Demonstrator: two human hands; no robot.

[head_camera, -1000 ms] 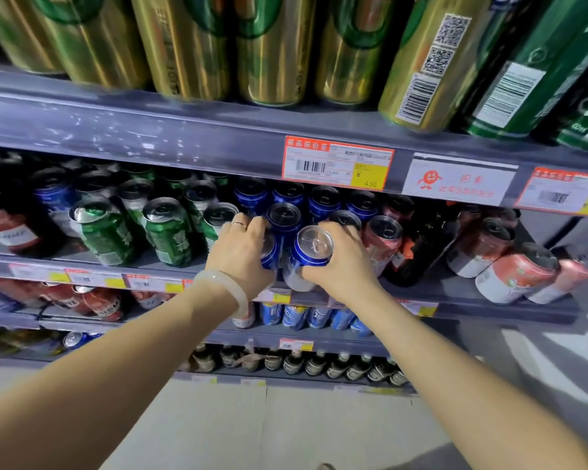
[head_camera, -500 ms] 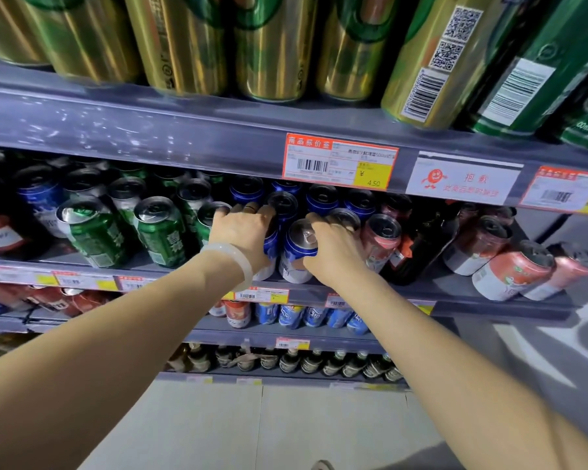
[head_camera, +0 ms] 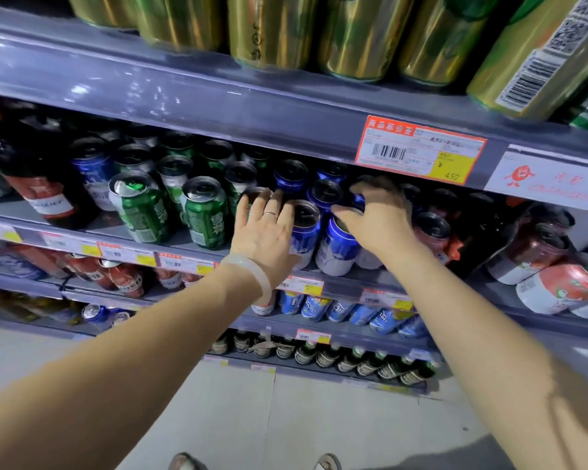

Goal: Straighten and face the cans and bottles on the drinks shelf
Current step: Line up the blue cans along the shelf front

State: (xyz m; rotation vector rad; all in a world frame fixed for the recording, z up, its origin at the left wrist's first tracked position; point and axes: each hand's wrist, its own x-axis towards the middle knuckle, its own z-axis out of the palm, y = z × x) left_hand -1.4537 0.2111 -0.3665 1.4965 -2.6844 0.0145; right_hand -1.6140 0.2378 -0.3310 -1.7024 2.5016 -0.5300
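Observation:
Blue cans stand in rows on the middle shelf (head_camera: 197,245). Two are at the front: one (head_camera: 307,232) beside my left hand, one (head_camera: 336,247) under my right thumb. My left hand (head_camera: 265,232) lies with fingers spread against the side of the left blue can, its fingertips reaching a dark can top behind. My right hand (head_camera: 379,217) curls over the can tops, thumb on the front can's rim and fingers hooked around a blue can behind it, mostly hidden. Green cans (head_camera: 206,212) stand to the left.
Red-and-white cans (head_camera: 433,232) and dark bottles (head_camera: 38,184) flank the blue and green cans. Gold cans (head_camera: 357,32) fill the shelf above, its price-tag rail (head_camera: 421,150) close over my hands. Lower shelves hold more cans and bottles (head_camera: 323,356). Floor tiles lie below.
My left hand has opened from a closed grip to spread fingers. My right hand has reached further back over the can tops. The view has moved closer and to the left.

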